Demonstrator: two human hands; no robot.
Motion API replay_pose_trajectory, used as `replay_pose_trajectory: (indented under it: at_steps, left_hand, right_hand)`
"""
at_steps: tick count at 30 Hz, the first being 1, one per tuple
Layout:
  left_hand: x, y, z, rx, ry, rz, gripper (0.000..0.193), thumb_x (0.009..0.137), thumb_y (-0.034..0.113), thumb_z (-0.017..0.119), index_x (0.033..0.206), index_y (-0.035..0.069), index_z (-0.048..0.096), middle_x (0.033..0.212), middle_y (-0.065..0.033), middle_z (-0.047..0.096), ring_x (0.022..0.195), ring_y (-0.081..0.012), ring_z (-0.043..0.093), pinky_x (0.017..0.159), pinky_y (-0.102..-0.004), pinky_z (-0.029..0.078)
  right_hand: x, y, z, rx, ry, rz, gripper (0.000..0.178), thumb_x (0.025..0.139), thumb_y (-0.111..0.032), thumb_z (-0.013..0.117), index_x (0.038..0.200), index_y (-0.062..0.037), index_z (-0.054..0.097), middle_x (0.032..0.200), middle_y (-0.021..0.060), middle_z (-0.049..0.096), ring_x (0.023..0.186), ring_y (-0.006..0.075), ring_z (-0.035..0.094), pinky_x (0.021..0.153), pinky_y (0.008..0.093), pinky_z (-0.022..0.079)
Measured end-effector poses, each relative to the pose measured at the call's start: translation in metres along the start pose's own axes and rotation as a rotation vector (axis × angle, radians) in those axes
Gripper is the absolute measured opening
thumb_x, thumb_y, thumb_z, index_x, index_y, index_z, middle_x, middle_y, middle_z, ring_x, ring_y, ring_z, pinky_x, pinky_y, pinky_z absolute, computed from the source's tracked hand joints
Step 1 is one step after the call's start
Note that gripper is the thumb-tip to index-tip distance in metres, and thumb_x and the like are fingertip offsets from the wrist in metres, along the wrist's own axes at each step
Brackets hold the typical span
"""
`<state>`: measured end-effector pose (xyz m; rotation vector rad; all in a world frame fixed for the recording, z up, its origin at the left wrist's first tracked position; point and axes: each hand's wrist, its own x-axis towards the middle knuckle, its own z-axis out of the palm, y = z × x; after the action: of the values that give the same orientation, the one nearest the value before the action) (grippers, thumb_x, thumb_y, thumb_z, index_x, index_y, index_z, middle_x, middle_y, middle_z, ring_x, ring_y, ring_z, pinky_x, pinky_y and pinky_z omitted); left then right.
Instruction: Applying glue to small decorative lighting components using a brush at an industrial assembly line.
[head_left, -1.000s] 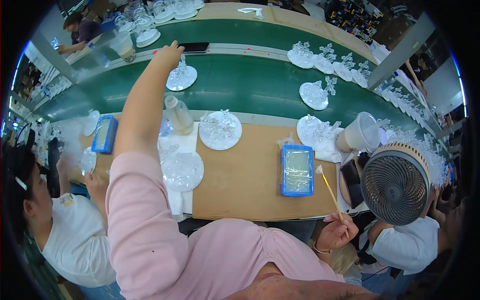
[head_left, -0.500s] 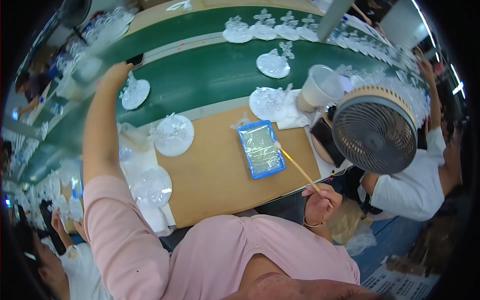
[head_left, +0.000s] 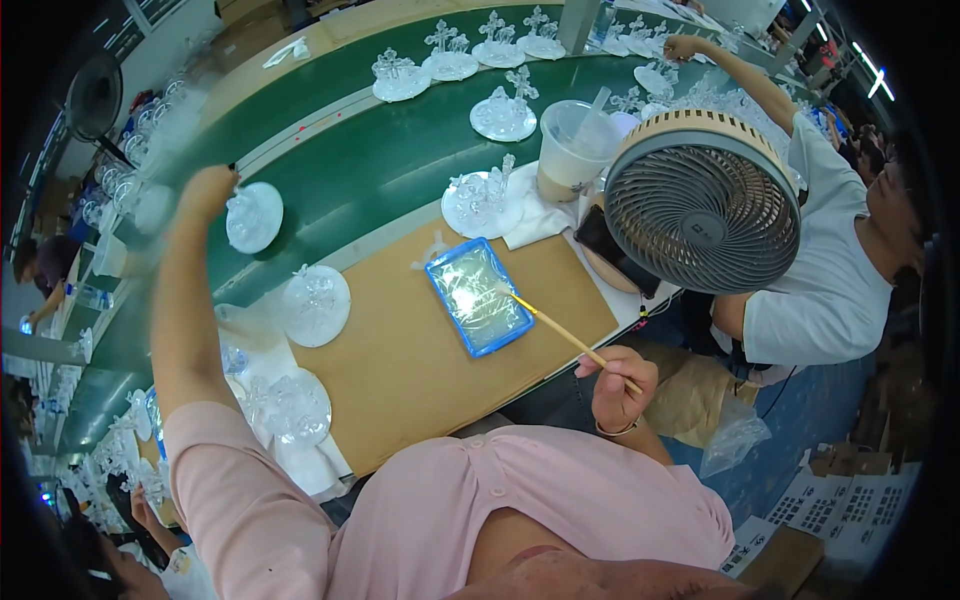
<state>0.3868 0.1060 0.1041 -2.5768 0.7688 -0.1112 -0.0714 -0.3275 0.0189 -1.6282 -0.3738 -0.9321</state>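
Observation:
My right hand [head_left: 622,388] is closed around the wooden handle of a thin paintbrush [head_left: 565,335]. The brush's tip rests at the right side of a blue-rimmed tray [head_left: 530,325], whose shiny, clear surface reflects light. Stretched far out to the left, my left hand [head_left: 210,190] is at the upper left edge of a white round disc [head_left: 254,218] over the green belt. Its fingers are mostly hidden and blurred, so its grip does not show. Clear ornaments on white bases stand nearby, one [head_left: 317,306] at the board's left edge and another [head_left: 290,407] on white cloth.
Brown cardboard [head_left: 400,370] covers the work surface. A fan [head_left: 705,205], a plastic cup [head_left: 577,150] and a dark phone [head_left: 615,250] stand at the right. Several ornaments line the green belt [head_left: 370,160]. A co-worker in white [head_left: 820,290] sits at the right.
The view has swung, shifting the board and ornaments leftward. My left hand appears lower, by the disc's edge. The brush still touches the tray's right side. The right co-worker's arm reaches farther over the belt.

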Motion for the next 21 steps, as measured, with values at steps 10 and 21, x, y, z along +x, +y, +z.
replay_pose_trajectory:
  at_steps: [10, 21]
  left_hand:
    - [-0.124, 0.089, -0.168, -0.443, 0.825, -0.325, 0.026, 0.095, 0.023, 0.051, 0.11, 0.003, 0.056, 0.097, -0.0165, 0.065, 0.088, -0.0309, 0.064, 0.078, -0.036, 0.049]
    - [-0.26, 0.27, -0.108, -0.874, 0.407, -0.274, 0.019, 0.086, 0.015, 0.067, 0.104, 0.011, 0.061, 0.078, -0.0141, 0.066, 0.066, -0.0285, 0.067, 0.059, -0.0355, 0.052]
  right_hand:
    - [0.002, 0.001, -0.01, 0.065, 0.053, 0.028, 0.023, 0.095, -0.011, 0.054, 0.11, -0.002, 0.04, 0.082, 0.0178, 0.06, 0.066, 0.0187, 0.06, 0.061, 0.0284, 0.051]
    - [0.023, -0.014, -0.012, 0.009, -0.133, 0.042, 0.017, 0.098, -0.015, 0.05, 0.107, -0.0013, 0.046, 0.083, 0.0167, 0.06, 0.068, 0.0204, 0.059, 0.066, 0.0301, 0.051]
